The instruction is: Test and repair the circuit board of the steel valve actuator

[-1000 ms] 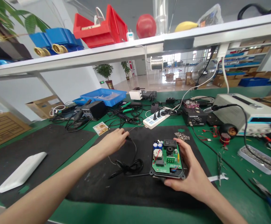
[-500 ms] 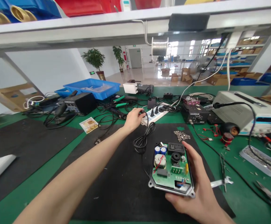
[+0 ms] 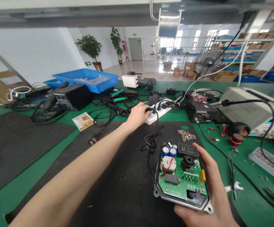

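My left hand [image 3: 139, 116] is stretched forward at the near end of a white power strip [image 3: 159, 112], its fingers closed round a black plug [image 3: 149, 110]. A bundled black cable [image 3: 151, 142] hangs from there and runs down to the left side of an open housing. My right hand [image 3: 211, 179] grips that housing [image 3: 181, 203] from the right and below, tilted towards me. Inside it lies a green circuit board [image 3: 177, 186] with blue capacitors, a black round part and a red wire. The plug's prongs are hidden.
A black mat [image 3: 118, 176] lies under my arms. Small metal nuts [image 3: 186, 135], a soldering station [image 3: 200, 110], tweezers [image 3: 231, 176], a wrench [image 3: 237, 186] and a tray of screws [image 3: 269, 162] are right. Left are a blue tray [image 3: 87, 78], a black station [image 3: 73, 96] and tangled cables.
The view has shifted downwards and closer. My left hand has moved slightly onto the strip's near end with the plug. The housing in my right hand now appears larger and lower right.
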Demonstrator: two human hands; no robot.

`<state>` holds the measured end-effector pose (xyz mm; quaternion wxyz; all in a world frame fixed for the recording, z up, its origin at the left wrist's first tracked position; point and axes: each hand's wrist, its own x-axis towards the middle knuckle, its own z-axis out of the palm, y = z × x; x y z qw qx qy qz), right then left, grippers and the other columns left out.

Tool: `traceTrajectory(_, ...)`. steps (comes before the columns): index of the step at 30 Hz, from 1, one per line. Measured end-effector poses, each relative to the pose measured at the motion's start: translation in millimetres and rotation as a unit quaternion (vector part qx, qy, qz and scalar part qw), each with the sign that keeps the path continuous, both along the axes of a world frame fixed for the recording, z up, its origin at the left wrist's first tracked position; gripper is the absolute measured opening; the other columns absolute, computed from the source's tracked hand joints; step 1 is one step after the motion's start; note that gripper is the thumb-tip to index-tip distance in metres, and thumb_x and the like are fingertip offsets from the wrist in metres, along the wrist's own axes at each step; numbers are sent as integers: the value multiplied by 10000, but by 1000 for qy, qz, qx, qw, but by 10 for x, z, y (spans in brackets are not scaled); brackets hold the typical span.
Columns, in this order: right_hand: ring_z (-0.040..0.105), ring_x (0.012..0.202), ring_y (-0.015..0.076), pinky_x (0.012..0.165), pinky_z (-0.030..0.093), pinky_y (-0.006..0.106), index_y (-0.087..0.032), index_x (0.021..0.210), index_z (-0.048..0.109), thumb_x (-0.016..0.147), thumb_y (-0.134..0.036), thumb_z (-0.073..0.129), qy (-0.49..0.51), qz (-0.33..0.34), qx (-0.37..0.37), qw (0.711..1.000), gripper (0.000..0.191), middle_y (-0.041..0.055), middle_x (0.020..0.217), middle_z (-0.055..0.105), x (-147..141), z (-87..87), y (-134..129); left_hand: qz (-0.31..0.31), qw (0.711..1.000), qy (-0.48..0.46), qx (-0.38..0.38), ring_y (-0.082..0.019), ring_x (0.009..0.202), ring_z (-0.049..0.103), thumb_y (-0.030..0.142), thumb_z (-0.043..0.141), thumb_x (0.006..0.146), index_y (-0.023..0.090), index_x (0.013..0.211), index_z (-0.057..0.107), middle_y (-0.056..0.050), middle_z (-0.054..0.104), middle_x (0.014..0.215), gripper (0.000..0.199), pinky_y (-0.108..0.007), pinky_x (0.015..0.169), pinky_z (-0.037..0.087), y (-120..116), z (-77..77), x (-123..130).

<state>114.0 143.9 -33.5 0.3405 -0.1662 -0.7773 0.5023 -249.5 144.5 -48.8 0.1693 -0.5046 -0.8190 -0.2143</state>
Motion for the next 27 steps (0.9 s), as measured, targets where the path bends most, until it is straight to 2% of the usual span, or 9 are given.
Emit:
traceTrajectory(8,437,1456,374,1167,457,444,-251,1590,277,652,-339,861,9,3,-9,1000,1109,112,1578,418,4,-24,-10,-47,998,-45,4,-278,1138,642,257,564,971,238,1251,681,-104,648,1198,303,-395,981,516,-41,-70,201)
traceTrajectory(11,485,1411,376,1157,458,476,-256,1592,249,625,-344,902,23,30,-18,999,1170,127,1547,450,12,-53,9,-52,994,-94,28,-301,1161,662,218,637,917,242,1289,660,-101,674,1252,374,-436,1019,524,-102,-12,233)
traceTrajectory(14,510,1382,371,1171,436,504,-263,1579,266,589,-335,938,22,23,-29,999,1198,131,1514,480,17,-58,6,-40,984,-158,74,-304,1174,683,228,677,893,202,1383,568,-127,689,1299,502,-462,1042,544,-352,140,437)
traceTrajectory(16,526,1363,372,1167,437,520,-250,1568,280,585,-336,944,27,11,-30,999,1189,142,1492,496,17,-58,-21,-22,971,-200,130,-255,1138,710,293,562,983,175,1397,508,-137,701,1285,434,-415,998,588,-674,285,791)
traceTrajectory(19,527,1359,370,1157,448,523,-230,1563,280,611,-330,933,32,-22,-18,999,1159,164,1497,483,7,-63,-105,11,942,-239,234,-215,1163,700,390,386,1063,221,1377,466,-113,690,1295,366,-402,1014,598,-1266,455,1634)
traceTrajectory(21,529,1354,365,1148,455,523,-222,1556,286,621,-343,932,32,-58,-7,998,1143,173,1497,478,-9,-64,-187,25,884,-338,321,-251,1226,670,456,518,1011,285,1348,530,-87,676,1331,378,-435,1056,586,-1568,465,2239)
traceTrajectory(22,533,1346,364,1141,459,527,-217,1552,289,623,-362,934,33,-81,-1,996,1139,178,1491,480,-20,-62,-232,8,877,-351,327,-283,1266,647,526,611,946,300,1393,504,-97,652,1373,512,-462,1070,582,-1652,438,2500)
traceTrajectory(24,545,1328,370,1119,475,542,-203,1539,298,621,-418,937,32,-126,12,991,1139,192,1476,488,-35,-53,-314,-16,881,-364,301,-372,1391,534,617,836,700,301,1526,366,-132,527,1517,1001,-558,1144,514,-1670,354,2878)
traceTrajectory(27,560,1309,380,1085,499,557,-191,1551,270,628,-446,931,14,-151,21,988,1164,209,1467,493,-13,-38,-378,51,870,-402,279,-397,1396,519,497,935,598,320,1551,291,-147,480,1537,1163,-611,1140,495,-1445,274,3074)
